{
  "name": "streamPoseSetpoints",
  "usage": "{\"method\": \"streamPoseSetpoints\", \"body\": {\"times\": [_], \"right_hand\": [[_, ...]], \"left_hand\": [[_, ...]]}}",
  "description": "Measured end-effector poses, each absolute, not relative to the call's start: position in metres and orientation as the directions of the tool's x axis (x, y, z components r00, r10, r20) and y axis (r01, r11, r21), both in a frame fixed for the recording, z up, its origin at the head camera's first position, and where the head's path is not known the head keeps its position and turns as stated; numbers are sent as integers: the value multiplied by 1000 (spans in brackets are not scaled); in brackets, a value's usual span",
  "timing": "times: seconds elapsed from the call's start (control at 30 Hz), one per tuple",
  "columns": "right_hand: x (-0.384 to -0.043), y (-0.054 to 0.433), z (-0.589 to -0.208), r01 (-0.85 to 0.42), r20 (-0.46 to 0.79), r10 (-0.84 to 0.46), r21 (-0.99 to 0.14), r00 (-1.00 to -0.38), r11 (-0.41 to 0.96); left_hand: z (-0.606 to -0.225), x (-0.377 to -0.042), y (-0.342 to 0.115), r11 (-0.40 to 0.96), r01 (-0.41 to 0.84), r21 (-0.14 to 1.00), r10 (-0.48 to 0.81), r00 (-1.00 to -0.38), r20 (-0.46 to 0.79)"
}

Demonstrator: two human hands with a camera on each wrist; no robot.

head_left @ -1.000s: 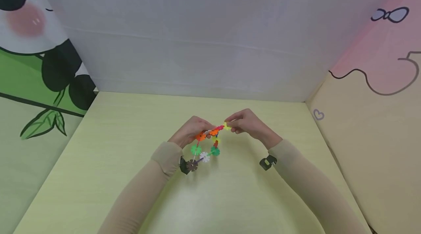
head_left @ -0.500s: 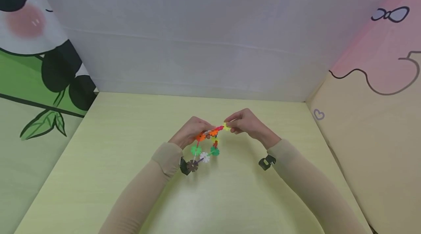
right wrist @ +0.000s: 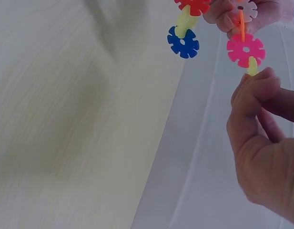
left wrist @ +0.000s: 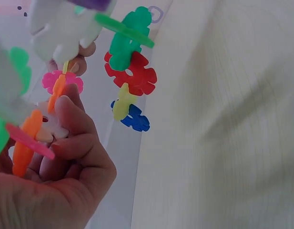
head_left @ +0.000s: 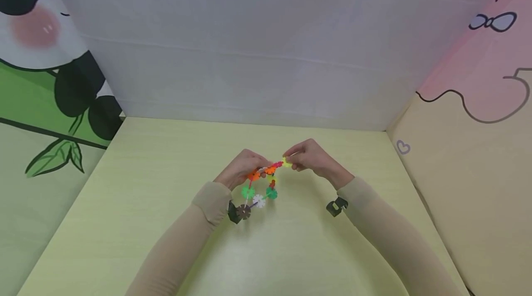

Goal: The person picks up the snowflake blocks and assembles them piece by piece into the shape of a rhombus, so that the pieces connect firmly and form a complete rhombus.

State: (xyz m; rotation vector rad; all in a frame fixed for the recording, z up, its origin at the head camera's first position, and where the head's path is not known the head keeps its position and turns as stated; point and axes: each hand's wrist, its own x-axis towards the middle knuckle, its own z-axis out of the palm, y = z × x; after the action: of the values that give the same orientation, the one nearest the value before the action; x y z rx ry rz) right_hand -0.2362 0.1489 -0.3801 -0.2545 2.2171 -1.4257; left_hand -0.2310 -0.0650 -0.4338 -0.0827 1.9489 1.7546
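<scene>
A chain of colourful notched plastic discs [head_left: 248,192], slotted edge to edge, hangs in an unclosed loop above the table. My left hand [head_left: 244,167] grips it near the top left, with thumb and fingers on a white disc [left wrist: 54,128] between orange ones. At one end of the chain, my right hand [head_left: 311,156] pinches a yellow disc [head_left: 287,162]. That yellow disc is joined to a pink disc [right wrist: 246,50] and mostly covered by fingers in the right wrist view. The chain's other end is a blue disc [right wrist: 183,43], hanging free beside the hands.
A pale wooden table [head_left: 266,259] lies beneath both hands. Grey-white sheeting [head_left: 249,56] stands behind it, with cartoon-printed panels [head_left: 469,157] along the sides. A small black mount [head_left: 337,206] is on the right wrist, and another [head_left: 233,213] on the left.
The head view has shifted very slightly. Both hands keep their hold on the chain in nearly the same place, the right one a touch further left.
</scene>
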Motion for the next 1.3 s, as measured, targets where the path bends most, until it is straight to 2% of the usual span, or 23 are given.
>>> {"method": "streamPoseSetpoints", "body": {"times": [0.2,0.63,1.3], "right_hand": [[-250,155,-406,89,-285,-406,-895,-869,438],[-249,156,-407,84,-284,-418,-896,-863,435],[-250,159,-408,68,-280,-452,-901,-847,429]], "left_hand": [[-433,-229,-64,152,-374,915,289,-868,-403],[-433,-227,-63,142,-395,908,284,-862,-419],[-431,-225,-60,183,-346,920,293,-874,-387]]}}
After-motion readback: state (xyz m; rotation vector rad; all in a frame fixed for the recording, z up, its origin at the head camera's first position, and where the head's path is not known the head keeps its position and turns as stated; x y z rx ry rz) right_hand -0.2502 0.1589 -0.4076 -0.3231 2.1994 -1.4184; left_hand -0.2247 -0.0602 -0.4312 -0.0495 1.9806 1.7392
